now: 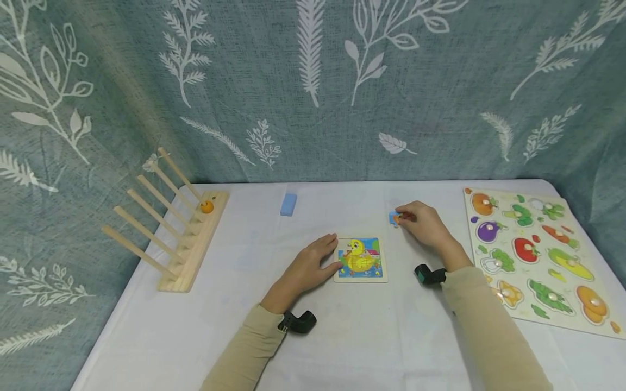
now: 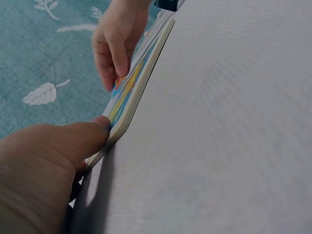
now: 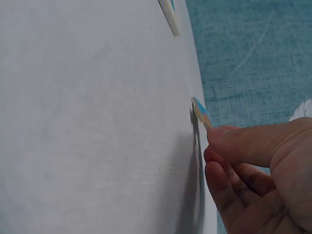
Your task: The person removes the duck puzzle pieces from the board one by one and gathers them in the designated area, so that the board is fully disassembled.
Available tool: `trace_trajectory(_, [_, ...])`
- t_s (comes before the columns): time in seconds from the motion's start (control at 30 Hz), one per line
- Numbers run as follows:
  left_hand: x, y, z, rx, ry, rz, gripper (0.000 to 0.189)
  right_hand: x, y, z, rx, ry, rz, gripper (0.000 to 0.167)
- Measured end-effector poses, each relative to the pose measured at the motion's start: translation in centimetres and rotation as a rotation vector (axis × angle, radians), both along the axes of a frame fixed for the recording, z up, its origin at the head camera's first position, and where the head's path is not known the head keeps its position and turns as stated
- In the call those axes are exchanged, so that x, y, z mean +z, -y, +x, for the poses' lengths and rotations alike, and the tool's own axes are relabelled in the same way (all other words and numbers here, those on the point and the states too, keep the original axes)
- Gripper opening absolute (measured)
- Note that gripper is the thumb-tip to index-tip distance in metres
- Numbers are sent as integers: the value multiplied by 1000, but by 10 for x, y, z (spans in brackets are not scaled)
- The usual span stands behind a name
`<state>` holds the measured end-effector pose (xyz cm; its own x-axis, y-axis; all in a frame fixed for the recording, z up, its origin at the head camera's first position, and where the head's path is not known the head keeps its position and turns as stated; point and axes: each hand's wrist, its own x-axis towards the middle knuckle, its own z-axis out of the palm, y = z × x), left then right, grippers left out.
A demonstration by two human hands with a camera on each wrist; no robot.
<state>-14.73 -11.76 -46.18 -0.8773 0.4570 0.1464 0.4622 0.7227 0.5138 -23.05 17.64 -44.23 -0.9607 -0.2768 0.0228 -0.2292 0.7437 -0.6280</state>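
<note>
A square wooden jigsaw puzzle (image 1: 361,280) with a yellow duck picture lies on the table. My left hand (image 1: 309,265) rests at its left side, fingers reaching toward the far left corner. In the left wrist view the left thumb (image 2: 90,139) touches the puzzle's pale frame (image 2: 139,90); the other fingers are mostly hidden. To the right of the puzzle, my right hand (image 1: 426,227) pinches a small blue and orange puzzle piece (image 1: 394,218) between thumb and fingertips. In the right wrist view this puzzle piece (image 3: 201,111) stands tilted, its free end close over the white cloth.
A blue block (image 1: 288,205) lies behind the puzzle. At the left stands a wooden peg rack (image 1: 193,266) with slanted dowels and a small orange piece (image 1: 207,207). A vegetable peg board (image 1: 533,274) lies at the right. A patterned curtain (image 1: 342,136) hangs behind the table.
</note>
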Motion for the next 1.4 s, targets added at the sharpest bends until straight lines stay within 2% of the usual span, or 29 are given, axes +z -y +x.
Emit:
trace_trajectory(0.23, [0, 0, 0, -1, 3, -6, 61, -2, -1, -5, 19, -5, 31, 31])
trace_trajectory(0.47, [-3, 1, -1, -1, -10, -7, 61, -1, -3, -6, 12, 0, 7, 33])
trace_trajectory(0.63, [-4, 1, -1, -8, -15, -11, 62, 1, -4, -4, -10, 5, -29, 36])
trace_trajectory(0.83, [-1, 1, 0, -7, -18, 0, 61, 9, 9, 6, -19, 17, -133, 39])
trace_trajectory(1.13, [-2, 0, -1, -12, -6, 1, 61, 12, 43, 27, 85, 42, -185, 38])
trace_trajectory(1.3, [-2, 1, -1, -1, -6, -6, 61, 8, 60, 34, 186, 71, -244, 39])
trace_trajectory(1.4, [-2, 1, -1, -2, -10, -2, 60, 2, 66, 37, 228, 81, -240, 38])
